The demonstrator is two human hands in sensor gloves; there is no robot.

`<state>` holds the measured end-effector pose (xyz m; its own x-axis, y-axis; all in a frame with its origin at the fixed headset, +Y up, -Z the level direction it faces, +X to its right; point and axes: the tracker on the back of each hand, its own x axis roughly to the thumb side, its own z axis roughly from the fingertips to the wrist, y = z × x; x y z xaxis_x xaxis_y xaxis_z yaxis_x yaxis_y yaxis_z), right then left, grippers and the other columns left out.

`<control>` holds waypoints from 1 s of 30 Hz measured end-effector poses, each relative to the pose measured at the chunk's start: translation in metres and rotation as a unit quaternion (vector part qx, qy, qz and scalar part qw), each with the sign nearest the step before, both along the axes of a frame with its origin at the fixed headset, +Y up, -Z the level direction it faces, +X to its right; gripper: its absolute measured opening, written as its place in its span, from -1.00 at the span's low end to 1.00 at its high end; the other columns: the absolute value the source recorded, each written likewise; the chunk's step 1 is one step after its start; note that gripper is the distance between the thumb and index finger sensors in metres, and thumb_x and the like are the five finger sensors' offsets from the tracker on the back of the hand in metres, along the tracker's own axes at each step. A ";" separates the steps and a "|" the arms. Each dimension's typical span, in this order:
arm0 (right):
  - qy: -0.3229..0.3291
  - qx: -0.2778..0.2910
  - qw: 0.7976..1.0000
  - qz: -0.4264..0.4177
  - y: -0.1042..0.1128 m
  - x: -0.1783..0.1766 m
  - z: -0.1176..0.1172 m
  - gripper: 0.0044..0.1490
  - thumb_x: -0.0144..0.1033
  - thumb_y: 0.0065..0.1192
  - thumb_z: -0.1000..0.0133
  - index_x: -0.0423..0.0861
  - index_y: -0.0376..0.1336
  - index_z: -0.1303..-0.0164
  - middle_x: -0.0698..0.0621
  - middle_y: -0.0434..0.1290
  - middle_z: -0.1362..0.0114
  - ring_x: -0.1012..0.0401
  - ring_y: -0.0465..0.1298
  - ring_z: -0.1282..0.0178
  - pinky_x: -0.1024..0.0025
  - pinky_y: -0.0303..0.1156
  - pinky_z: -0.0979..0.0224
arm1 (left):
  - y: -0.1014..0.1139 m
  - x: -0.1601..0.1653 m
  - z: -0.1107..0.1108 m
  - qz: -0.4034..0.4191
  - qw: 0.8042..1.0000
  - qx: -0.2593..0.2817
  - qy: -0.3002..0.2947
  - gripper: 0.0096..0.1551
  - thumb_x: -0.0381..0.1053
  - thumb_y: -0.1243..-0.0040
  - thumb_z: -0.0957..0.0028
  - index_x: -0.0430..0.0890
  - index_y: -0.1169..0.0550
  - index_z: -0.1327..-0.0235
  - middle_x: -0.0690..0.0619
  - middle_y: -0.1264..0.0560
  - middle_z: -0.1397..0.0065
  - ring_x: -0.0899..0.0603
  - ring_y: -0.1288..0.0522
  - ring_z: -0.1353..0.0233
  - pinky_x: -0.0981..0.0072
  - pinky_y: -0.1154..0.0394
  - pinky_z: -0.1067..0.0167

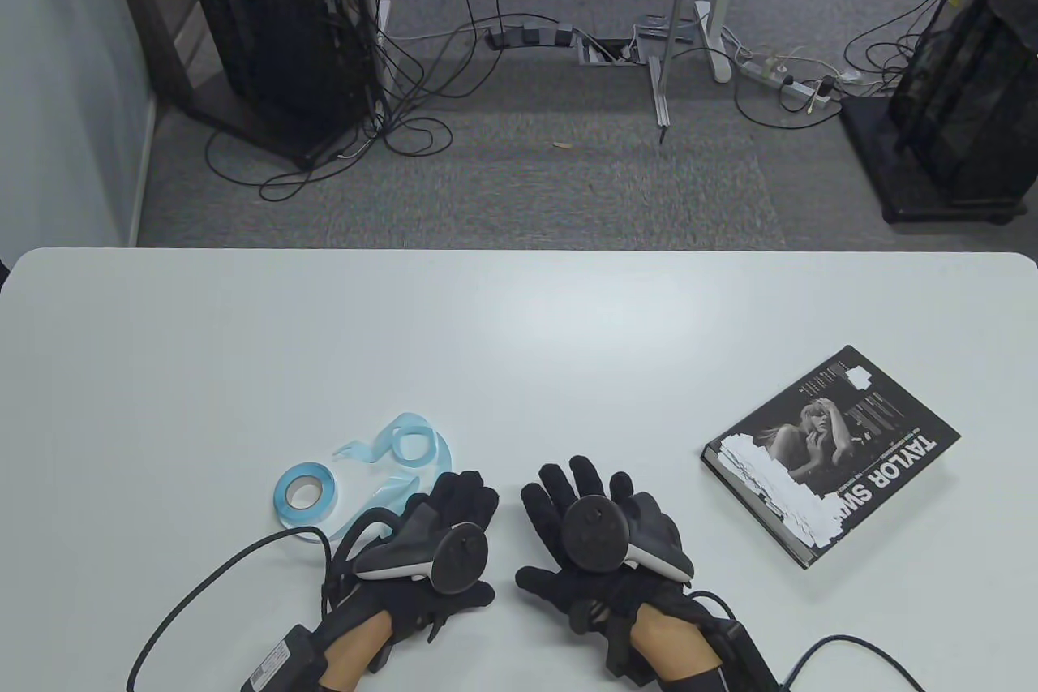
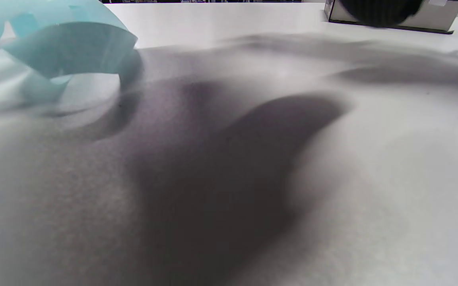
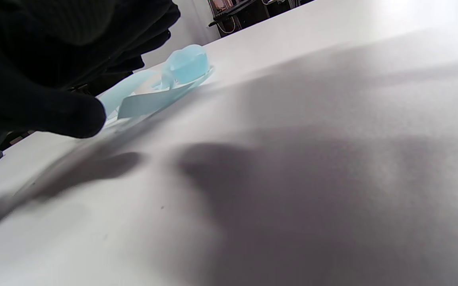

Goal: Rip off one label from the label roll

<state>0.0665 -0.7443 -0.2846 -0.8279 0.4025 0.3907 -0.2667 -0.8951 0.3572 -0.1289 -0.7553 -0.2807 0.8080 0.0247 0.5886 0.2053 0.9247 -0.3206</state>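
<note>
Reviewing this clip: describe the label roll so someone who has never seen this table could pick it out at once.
On the white table, look near the front edge, just left of the gloved left hand. The label roll lies flat there, a small pale blue ring with a white core. A loose curl of blue strip trails from it toward the hand; the only other item is a dark book far to the right.

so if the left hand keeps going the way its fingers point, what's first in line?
Likely the loose blue label strip: the left hand points up-table with the strip's curls just past its fingertips. The label roll sits off to its left.
</note>
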 end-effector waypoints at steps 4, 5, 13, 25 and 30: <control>-0.006 -0.018 1.000 0.012 -0.005 0.000 -0.006 0.09 0.30 0.15 0.01 0.21 -0.34 -0.51 0.05 -0.50 -0.64 0.00 -0.62 -0.59 -0.22 -0.69 -0.39 | 0.000 -0.002 -0.004 -0.022 1.000 0.010 0.006 0.27 0.44 0.06 -0.01 -0.14 0.49 -0.36 -0.24 0.48 -0.58 -0.39 0.35 -0.61 -0.30 0.13 -0.44; -0.008 -0.020 1.000 0.017 -0.006 0.001 -0.007 0.09 0.31 0.14 0.01 0.22 -0.35 -0.50 0.06 -0.51 -0.64 0.01 -0.63 -0.58 -0.21 -0.70 -0.39 | 0.000 -0.002 -0.005 -0.029 0.999 0.017 0.004 0.27 0.45 0.07 -0.01 -0.15 0.49 -0.36 -0.24 0.48 -0.58 -0.39 0.35 -0.61 -0.30 0.12 -0.44; -0.023 -0.028 0.999 0.031 -0.012 0.007 -0.016 0.06 0.30 0.15 0.01 0.28 -0.32 -0.50 0.09 -0.54 -0.63 0.03 -0.67 -0.56 -0.20 -0.73 -0.37 | -0.003 -0.002 -0.013 -0.023 0.999 0.024 0.012 0.26 0.45 0.07 -0.01 -0.13 0.47 -0.39 -0.23 0.47 -0.59 -0.39 0.35 -0.62 -0.31 0.12 -0.44; -0.065 -0.044 0.996 0.030 -0.019 0.026 -0.031 0.06 0.29 0.15 0.00 0.27 -0.34 -0.50 0.10 -0.55 -0.62 0.04 -0.68 -0.55 -0.20 -0.75 -0.36 | -0.004 -0.002 -0.020 -0.022 0.999 0.037 0.019 0.25 0.46 0.08 -0.02 -0.12 0.46 -0.41 -0.22 0.46 -0.60 -0.38 0.36 -0.62 -0.31 0.13 -0.44; -0.063 -0.041 0.997 0.027 -0.020 0.026 -0.031 0.07 0.30 0.14 0.00 0.26 -0.35 -0.50 0.09 -0.55 -0.62 0.03 -0.68 -0.56 -0.20 -0.74 -0.36 | 0.000 0.000 -0.018 -0.019 0.999 0.047 0.017 0.25 0.45 0.07 -0.02 -0.12 0.45 -0.41 -0.22 0.46 -0.60 -0.38 0.36 -0.62 -0.31 0.13 -0.44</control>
<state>0.0926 -0.7642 -0.3157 -0.8901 0.3814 0.2495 -0.2656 -0.8790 0.3961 -0.1288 -0.7552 -0.2987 0.8270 -0.0592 0.5592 0.2305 0.9427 -0.2411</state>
